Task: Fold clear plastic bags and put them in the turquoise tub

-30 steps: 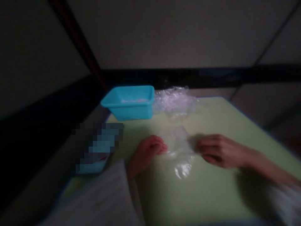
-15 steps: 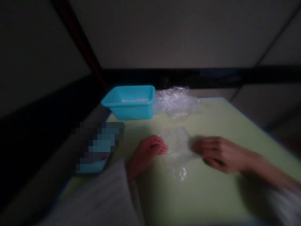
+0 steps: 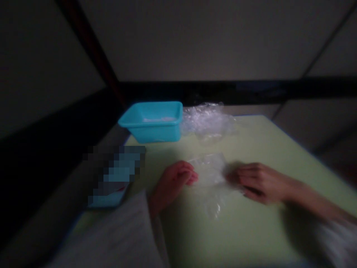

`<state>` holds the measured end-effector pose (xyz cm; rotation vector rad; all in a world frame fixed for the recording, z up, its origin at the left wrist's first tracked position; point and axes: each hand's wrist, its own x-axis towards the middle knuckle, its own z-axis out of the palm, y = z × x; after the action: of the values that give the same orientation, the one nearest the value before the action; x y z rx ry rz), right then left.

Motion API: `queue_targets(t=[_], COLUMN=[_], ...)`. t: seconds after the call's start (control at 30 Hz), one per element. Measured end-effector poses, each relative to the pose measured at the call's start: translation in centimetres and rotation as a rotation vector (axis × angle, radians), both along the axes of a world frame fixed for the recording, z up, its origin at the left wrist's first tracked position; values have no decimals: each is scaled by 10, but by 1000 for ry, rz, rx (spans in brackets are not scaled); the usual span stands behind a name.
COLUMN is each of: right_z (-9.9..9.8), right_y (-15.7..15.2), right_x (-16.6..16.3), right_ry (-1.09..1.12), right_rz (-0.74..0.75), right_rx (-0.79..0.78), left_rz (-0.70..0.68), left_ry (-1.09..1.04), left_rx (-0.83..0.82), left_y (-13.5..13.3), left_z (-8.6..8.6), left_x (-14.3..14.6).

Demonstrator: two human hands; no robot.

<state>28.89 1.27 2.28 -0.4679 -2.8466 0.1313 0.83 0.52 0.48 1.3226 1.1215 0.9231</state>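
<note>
A clear plastic bag (image 3: 210, 171) is held between my two hands just over the pale yellow-green table (image 3: 240, 238). My left hand (image 3: 178, 176) has its fingers curled and pinches the bag's left edge. On the opposite side, my right hand (image 3: 255, 182) grips the right edge, knuckles up and slightly smeared by motion. The lower part of the bag hangs crumpled and catches the light. Whether anything lies inside the bag cannot be made out in the dim picture.
At the back left stands a turquoise plastic basin (image 3: 158, 132) with some whitish items in it. Against its right side lies a heap of clear plastic bags (image 3: 208, 121). A pixelated flat bluish object (image 3: 118, 176) rests along the left table edge. A pale wall rises behind.
The bag's upper edge has shifted slightly, and its lower part looks more creased. Both hands keep nearly the same place and grip.
</note>
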Motion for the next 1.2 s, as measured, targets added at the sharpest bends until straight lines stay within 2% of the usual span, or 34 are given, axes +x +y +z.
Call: queue_targets(t=[0.23, 0.43, 0.73, 0.9, 1.07, 1.2], right_z=[-3, -3, 0, 0, -1, 1], right_y=[4, 3, 2, 3, 3, 1], right_x=[-1, 2, 2, 1, 2, 0], right_ry=[44, 15, 0, 0, -32, -35], right_rz=[64, 30, -7, 46, 62, 59], right_rx=[-1, 6, 25, 70, 101, 145], left_rz=[30, 65, 50, 47, 11, -25], left_ry=[35, 99, 143, 190, 375, 584], left_rx=[54, 80, 140, 184, 311, 515], left_y=[0, -1, -1, -2, -6, -13], left_z=[6, 10, 8, 7, 7, 7], left_x=[-2, -4, -5, -5, -6, -5])
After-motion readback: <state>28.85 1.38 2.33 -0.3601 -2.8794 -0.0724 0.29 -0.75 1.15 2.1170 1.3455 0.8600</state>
